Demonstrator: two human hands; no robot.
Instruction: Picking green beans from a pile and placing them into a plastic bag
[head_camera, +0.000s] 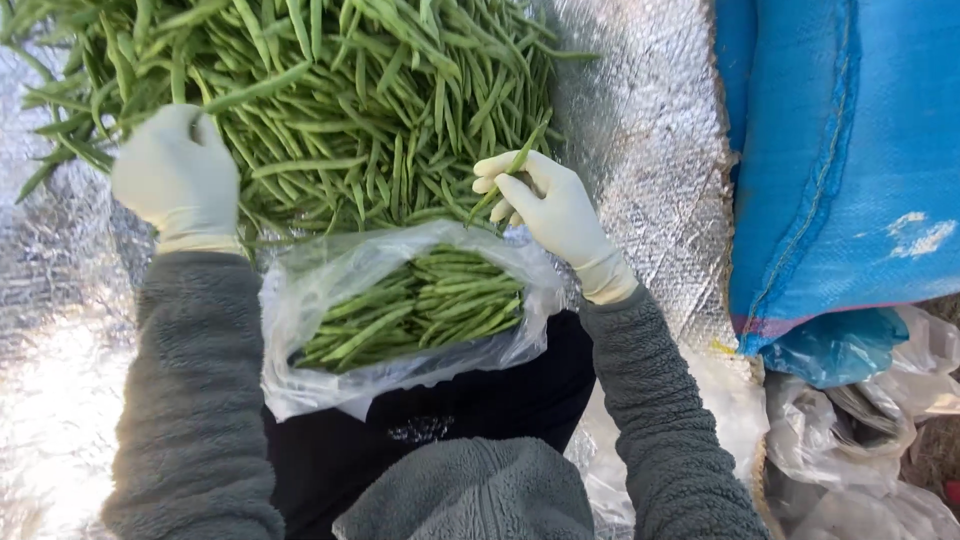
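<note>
A large heap of green beans (330, 100) lies on a silver foil sheet (650, 130) in front of me. On my lap rests a clear plastic bag (300, 290), open and holding a bundle of green beans (420, 305). My right hand (550, 205), in a white glove, pinches a single green bean (510, 170) just above the bag's far edge. My left hand (178, 175), also gloved, reaches into the left side of the heap with its fingers curled among the beans.
A blue woven sack (850, 170) lies at the right on the foil. Crumpled clear plastic bags (860, 430) sit at the lower right. My grey fleece sleeves frame the bag on both sides.
</note>
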